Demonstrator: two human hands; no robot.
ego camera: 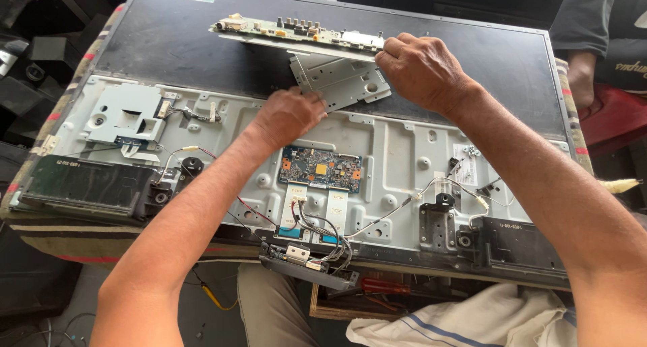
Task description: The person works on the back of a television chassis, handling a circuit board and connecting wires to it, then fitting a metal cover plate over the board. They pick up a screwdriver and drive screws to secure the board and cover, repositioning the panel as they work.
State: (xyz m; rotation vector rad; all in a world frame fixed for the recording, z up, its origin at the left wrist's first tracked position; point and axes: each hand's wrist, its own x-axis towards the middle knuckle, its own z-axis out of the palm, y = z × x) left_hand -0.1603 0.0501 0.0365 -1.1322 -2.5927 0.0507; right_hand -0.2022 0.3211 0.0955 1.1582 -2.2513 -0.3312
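A flat television panel (168, 47) lies face down with its grey metal back plate (397, 151) exposed. My right hand (421, 70) grips the right end of a long green circuit board (290, 31), lifted and tilted over the panel's dark upper area. My left hand (290, 114) presses its fingers on the lower left edge of a grey metal bracket (347, 80) that sits under the board. A small blue circuit board (320, 168) lies below my left hand, with flat ribbon cables (337, 209) running down from it.
Loose wires (404, 202) run across the back plate. A black speaker (81, 185) sits at the lower left and another (519, 246) at the lower right. A red-handled screwdriver (384, 286) and white cloth (472, 316) lie near me. Another person (606, 37) sits at the far right.
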